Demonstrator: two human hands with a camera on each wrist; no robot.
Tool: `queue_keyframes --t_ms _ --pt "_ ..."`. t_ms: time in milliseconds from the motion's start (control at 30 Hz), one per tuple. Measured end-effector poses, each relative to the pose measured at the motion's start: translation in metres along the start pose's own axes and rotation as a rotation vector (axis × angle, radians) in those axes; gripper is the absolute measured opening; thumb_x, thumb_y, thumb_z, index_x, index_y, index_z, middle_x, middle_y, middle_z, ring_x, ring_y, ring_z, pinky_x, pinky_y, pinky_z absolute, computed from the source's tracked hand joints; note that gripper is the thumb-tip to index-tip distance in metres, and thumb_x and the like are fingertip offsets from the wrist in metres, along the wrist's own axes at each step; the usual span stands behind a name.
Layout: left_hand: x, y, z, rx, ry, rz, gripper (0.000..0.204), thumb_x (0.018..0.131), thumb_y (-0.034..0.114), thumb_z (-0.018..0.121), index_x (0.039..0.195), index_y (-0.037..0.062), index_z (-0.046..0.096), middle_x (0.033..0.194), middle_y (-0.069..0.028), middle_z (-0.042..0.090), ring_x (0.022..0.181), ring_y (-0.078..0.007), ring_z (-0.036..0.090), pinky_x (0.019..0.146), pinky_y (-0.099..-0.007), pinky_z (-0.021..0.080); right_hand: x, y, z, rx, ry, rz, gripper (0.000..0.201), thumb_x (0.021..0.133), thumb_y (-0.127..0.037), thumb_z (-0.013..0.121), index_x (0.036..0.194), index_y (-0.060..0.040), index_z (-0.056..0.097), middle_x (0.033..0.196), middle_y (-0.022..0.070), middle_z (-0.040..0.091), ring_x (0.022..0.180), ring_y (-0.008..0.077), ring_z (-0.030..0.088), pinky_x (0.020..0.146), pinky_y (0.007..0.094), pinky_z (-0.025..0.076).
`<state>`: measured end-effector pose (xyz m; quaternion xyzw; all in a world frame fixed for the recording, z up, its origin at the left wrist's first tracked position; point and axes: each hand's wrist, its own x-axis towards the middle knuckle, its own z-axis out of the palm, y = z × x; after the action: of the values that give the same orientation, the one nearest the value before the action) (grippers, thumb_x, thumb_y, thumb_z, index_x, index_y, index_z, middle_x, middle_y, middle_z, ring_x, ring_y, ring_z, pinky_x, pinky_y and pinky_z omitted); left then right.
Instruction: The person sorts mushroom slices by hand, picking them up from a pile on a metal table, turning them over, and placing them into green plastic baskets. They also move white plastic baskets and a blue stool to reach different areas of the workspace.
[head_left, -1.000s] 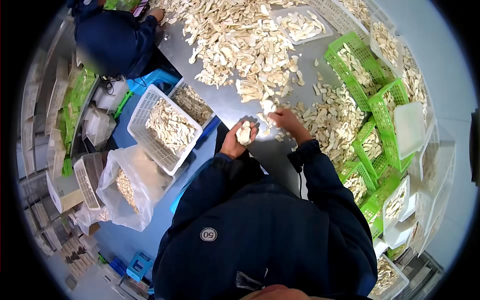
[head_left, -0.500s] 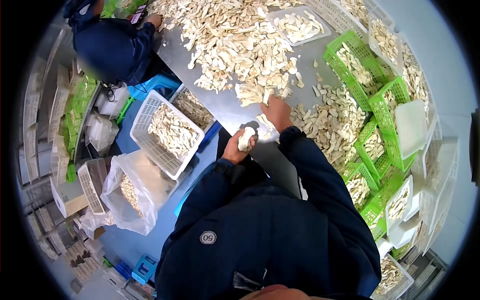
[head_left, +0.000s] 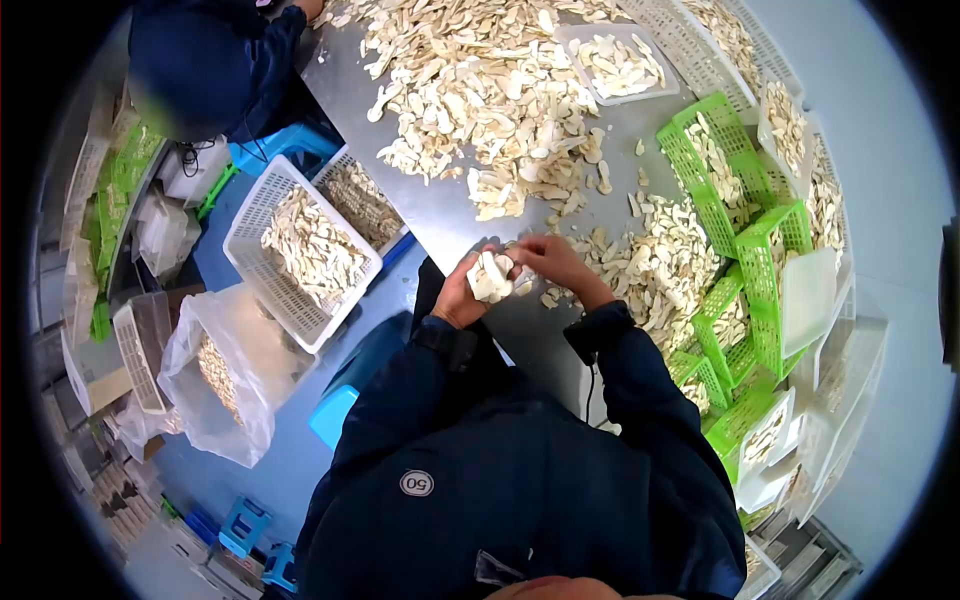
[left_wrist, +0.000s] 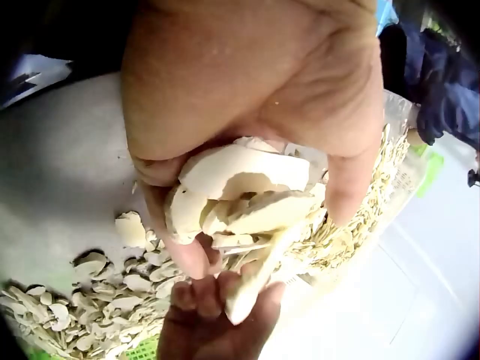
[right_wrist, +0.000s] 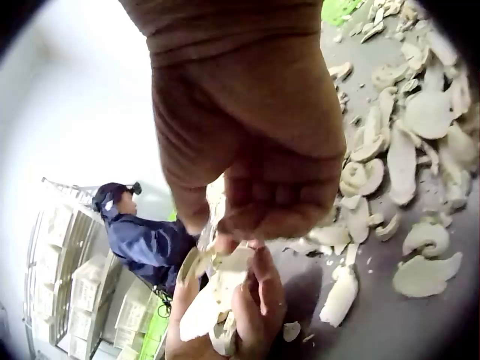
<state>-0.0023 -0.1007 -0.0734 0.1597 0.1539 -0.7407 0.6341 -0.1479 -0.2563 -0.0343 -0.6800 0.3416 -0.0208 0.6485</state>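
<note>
Pale, curved mushroom slices [head_left: 492, 275] stacked in left hand [head_left: 465, 290]

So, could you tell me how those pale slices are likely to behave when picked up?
The slices look thin and flat, so probably light. They fan loosely in the left hand, so they may slip. Broken bits on the table suggest they could snap if squeezed.
</note>
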Motion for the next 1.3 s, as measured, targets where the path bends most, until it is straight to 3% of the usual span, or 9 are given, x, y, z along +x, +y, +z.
queue_keyframes --t_ms 100,133,233,333,433,633,967,1167,1300 --pt "0.000 0.001 -0.006 -0.014 -0.055 0.010 0.034 0.097 0.033 0.048 0.126 0.0148 0.047 0.130 -0.0166 0.051 0.109 -0.0347 0.057 0.086 -0.0431 0.051 0.029 -0.017 0.008 -0.325 0.494 -0.023 0.029 0.080 -0.028 0.068 0.093 -0.0030 0.061 0.065 0.0076 0.057 0.061 0.0207 0.058 0.055 0.0347 0.044" --pt "-0.001 0.000 -0.006 -0.020 -0.034 0.005 0.033 0.096 0.031 0.050 0.125 0.0144 0.047 0.128 -0.0170 0.052 0.103 -0.0329 0.059 0.080 -0.0408 0.052 0.037 -0.025 0.011 -0.402 0.568 -0.012 0.031 0.080 -0.029 0.067 0.096 -0.0041 0.057 0.066 0.0105 0.058 0.063 0.0281 0.059 0.057 0.0380 0.044" --pt "-0.001 0.004 -0.009 0.095 -0.084 -0.008 0.032 0.095 0.027 0.054 0.123 0.0144 0.047 0.123 -0.0167 0.053 0.098 -0.0302 0.060 0.075 -0.0376 0.054 0.058 -0.017 0.013 -0.565 0.714 -0.047 0.031 0.081 -0.032 0.065 0.091 -0.0032 0.059 0.067 0.0110 0.061 0.065 0.0307 0.061 0.057 0.0397 0.045" --pt "-0.002 0.002 -0.013 0.128 -0.102 0.010 0.028 0.098 0.028 0.047 0.122 0.0121 0.047 0.121 -0.0153 0.053 0.098 -0.0261 0.062 0.072 -0.0346 0.056 0.058 -0.004 0.002 -0.550 0.653 -0.004 0.031 0.082 -0.033 0.063 0.087 -0.0027 0.063 0.069 0.0140 0.063 0.067 0.0349 0.061 0.059 0.0402 0.045" --pt "-0.001 0.002 -0.016 0.144 -0.087 0.026 0.028 0.098 0.028 0.047 0.122 0.0120 0.047 0.120 -0.0147 0.053 0.096 -0.0253 0.062 0.071 -0.0340 0.056 0.042 0.011 -0.008 -0.423 0.653 -0.056 0.029 0.084 -0.030 0.062 0.085 -0.0021 0.067 0.066 0.0111 0.063 0.060 0.0273 0.060 0.057 0.0369 0.046" --pt "0.000 0.003 -0.011 0.195 -0.060 0.000 0.030 0.099 0.027 0.046 0.124 0.0116 0.045 0.119 -0.0141 0.053 0.095 -0.0236 0.062 0.071 -0.0323 0.057 0.009 0.023 -0.020 0.220 0.423 0.209 0.027 0.091 -0.024 0.056 0.085 0.0000 0.068 0.068 0.0015 0.062 0.058 0.0068 0.054 0.052 0.0232 0.041" --pt "0.002 0.001 -0.012 0.174 -0.100 -0.020 0.034 0.095 0.020 0.053 0.127 0.0126 0.043 0.118 -0.0137 0.054 0.096 -0.0234 0.061 0.072 -0.0328 0.054 -0.031 0.017 -0.025 0.478 0.426 0.265 0.020 0.091 -0.019 0.056 0.099 -0.0008 0.060 0.089 0.0078 0.067 0.068 0.0106 0.061 0.059 0.0233 0.048" --pt "0.000 -0.002 -0.009 0.169 -0.051 -0.048 0.033 0.095 0.017 0.054 0.126 0.0113 0.045 0.118 -0.0126 0.055 0.092 -0.0214 0.061 0.073 -0.0314 0.053 -0.059 0.036 -0.029 0.330 0.559 0.206 0.012 0.088 -0.014 0.060 0.090 -0.0031 0.055 0.077 0.0042 0.061 0.066 0.0107 0.058 0.055 0.0230 0.043" --pt "-0.019 0.011 -0.006 0.102 0.058 0.076 0.026 0.095 0.019 0.054 0.119 0.0100 0.050 0.111 -0.0139 0.058 0.086 -0.0216 0.061 0.067 -0.0312 0.054 -0.072 0.060 -0.031 0.445 0.431 0.156 0.015 0.089 -0.016 0.059 0.079 -0.0049 0.055 0.068 0.0001 0.053 0.057 0.0077 0.044 0.053 0.0226 0.037"
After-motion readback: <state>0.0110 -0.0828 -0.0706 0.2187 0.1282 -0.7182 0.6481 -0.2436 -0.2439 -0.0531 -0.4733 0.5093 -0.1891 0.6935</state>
